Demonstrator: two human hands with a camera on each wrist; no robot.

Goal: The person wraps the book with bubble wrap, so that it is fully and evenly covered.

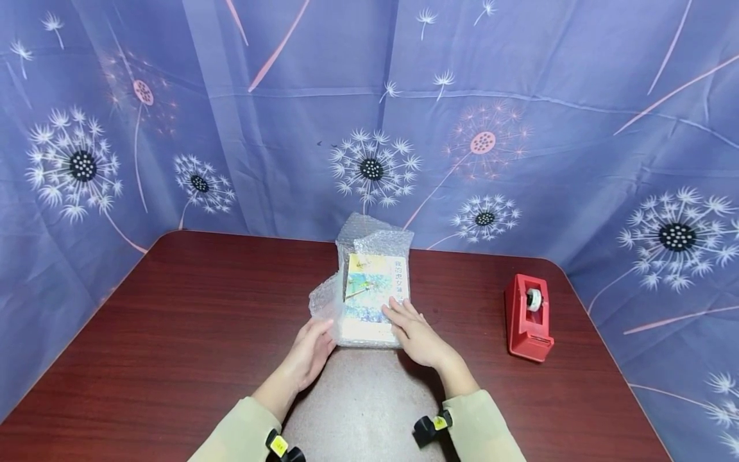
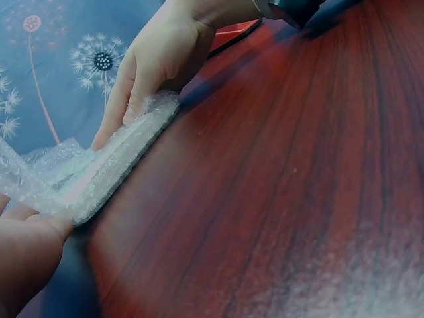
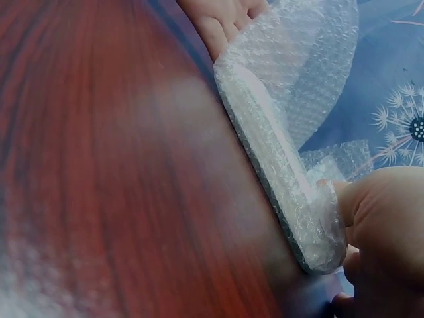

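Note:
A book [image 1: 369, 292] with a yellow and blue-green cover lies on the table, partly wrapped in bubble wrap [image 1: 381, 241]. The wrap spreads beyond its far end, and a loose flap [image 1: 324, 295] stands up along its left side. My left hand [image 1: 308, 353] holds the flap by the book's near left corner; its fingertips are partly hidden by the plastic. On the right, my right hand [image 1: 417, 333] rests on the book with its fingers extended over the cover. In the right wrist view, bubble wrap [image 3: 265, 159] covers the book's near edge.
A red tape dispenser [image 1: 528, 317] with a roll of tape stands on the right of the dark red wooden table [image 1: 219, 308]. Behind the table hangs a blue curtain [image 1: 288, 147] with dandelion prints. Both wrists wear small black cameras.

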